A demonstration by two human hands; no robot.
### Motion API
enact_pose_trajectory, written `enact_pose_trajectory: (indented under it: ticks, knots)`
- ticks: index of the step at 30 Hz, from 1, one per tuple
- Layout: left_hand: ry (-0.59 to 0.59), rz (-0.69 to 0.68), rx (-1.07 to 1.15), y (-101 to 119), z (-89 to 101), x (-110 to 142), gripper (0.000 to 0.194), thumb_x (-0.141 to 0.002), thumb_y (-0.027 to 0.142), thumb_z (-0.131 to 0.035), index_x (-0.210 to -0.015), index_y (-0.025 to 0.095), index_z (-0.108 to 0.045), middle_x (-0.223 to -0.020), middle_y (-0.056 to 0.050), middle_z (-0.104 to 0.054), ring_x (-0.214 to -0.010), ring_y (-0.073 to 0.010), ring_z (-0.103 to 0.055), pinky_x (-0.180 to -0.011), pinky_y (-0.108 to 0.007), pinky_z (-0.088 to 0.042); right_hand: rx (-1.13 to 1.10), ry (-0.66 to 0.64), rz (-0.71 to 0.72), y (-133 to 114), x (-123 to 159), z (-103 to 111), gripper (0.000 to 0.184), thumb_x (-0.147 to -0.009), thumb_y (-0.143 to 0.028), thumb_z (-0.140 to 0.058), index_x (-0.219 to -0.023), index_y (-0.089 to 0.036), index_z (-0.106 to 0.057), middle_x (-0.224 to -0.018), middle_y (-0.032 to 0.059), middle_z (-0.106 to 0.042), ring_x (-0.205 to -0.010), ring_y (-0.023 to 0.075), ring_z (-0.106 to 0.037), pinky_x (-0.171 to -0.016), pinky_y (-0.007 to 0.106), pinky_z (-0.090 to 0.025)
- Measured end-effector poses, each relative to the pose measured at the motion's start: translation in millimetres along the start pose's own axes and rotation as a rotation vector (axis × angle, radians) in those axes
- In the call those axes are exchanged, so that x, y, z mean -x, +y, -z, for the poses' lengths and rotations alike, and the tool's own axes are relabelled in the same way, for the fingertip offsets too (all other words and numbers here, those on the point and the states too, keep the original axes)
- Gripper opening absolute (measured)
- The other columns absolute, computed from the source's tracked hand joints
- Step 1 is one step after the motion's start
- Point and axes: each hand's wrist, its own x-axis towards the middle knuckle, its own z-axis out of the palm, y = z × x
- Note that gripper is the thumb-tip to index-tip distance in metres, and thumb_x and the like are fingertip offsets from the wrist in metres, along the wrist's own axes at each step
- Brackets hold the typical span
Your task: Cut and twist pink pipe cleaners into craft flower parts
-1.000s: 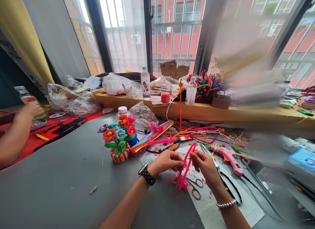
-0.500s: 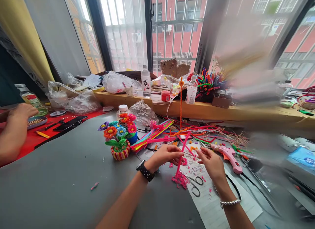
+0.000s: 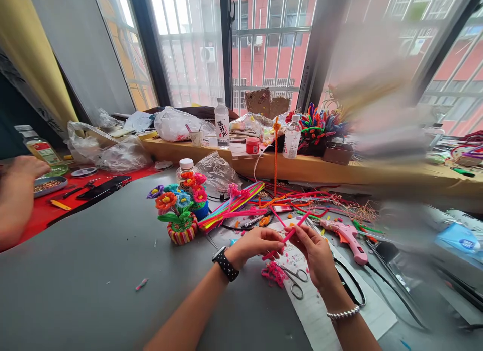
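A pink pipe cleaner (image 3: 289, 236) stretches between my two hands, with ends sticking out above and below the fingers. My left hand (image 3: 256, 246), wearing a black dotted watch band, pinches its lower part. The fingertips of my right hand (image 3: 312, 248), which has a silver bead bracelet at the wrist, are closed on its upper part. Just beneath the hands are a heap of pink fuzzy pieces (image 3: 274, 274) and a pair of scissors (image 3: 297, 290). The scissors lie partly on a white paper sheet (image 3: 320, 316).
Left of my hands stand pots of pipe-cleaner flowers (image 3: 182, 232). A bundle of coloured pipe cleaners (image 3: 237, 205) lies behind, and a pink glue gun (image 3: 350, 238) with its cord is on the right. Another person's hand (image 3: 22, 175) works at the far left.
My right hand has moved inward and now grips the pink pipe cleaner, which has turned from near upright to slanting. Both hands are closer together.
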Motion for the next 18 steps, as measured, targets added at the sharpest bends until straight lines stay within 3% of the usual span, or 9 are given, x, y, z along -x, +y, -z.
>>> enact_pose_trajectory:
  ticks: [7, 12, 15, 18]
  knots:
    - [0.033, -0.030, -0.101, -8, 3.7, -3, 0.032, -0.056, 0.038, -0.066, -0.072, 0.011, -0.063, -0.065, -0.002, -0.059, -0.060, -0.0109, -0.054, -0.059, -0.023, -0.042, 0.009, 0.130, 0.080, 0, -3, 5, 0.027, -0.058, -0.033, -0.070, -0.077, -0.019, -0.057, -0.066, -0.0021, -0.062, -0.062, 0.0129, -0.058, -0.063, 0.026, -0.048]
    - [0.097, -0.125, -0.093, -8, 8.3, -5, 0.031, -0.057, 0.035, -0.067, -0.076, 0.011, -0.064, -0.068, -0.003, -0.062, -0.061, -0.0110, -0.055, -0.060, -0.023, -0.042, 0.120, 0.129, 0.181, -2, -5, 9, 0.026, -0.060, -0.035, -0.069, -0.077, -0.019, -0.058, -0.060, -0.0036, -0.058, -0.058, 0.0115, -0.052, -0.058, 0.022, -0.042]
    - [0.219, -0.177, 0.011, -6, 9.0, -5, 0.032, -0.055, 0.032, -0.070, -0.077, 0.011, -0.061, -0.070, -0.004, -0.063, -0.062, -0.0122, -0.057, -0.062, -0.024, -0.045, 0.311, 0.099, 0.259, -5, -4, 12, 0.023, -0.064, -0.037, -0.066, -0.076, -0.018, -0.059, -0.059, -0.0019, -0.057, -0.056, 0.0133, -0.050, -0.055, 0.024, -0.039]
    - [0.292, -0.263, 0.083, -4, 6.3, -5, 0.031, -0.055, 0.030, -0.070, -0.079, 0.012, -0.059, -0.071, -0.003, -0.063, -0.065, -0.0131, -0.059, -0.065, -0.026, -0.047, 0.641, 0.101, 0.404, -7, -2, 15, 0.020, -0.072, -0.037, -0.057, -0.078, -0.019, -0.059, -0.066, 0.0016, -0.059, -0.057, 0.0149, -0.050, -0.055, 0.026, -0.038]
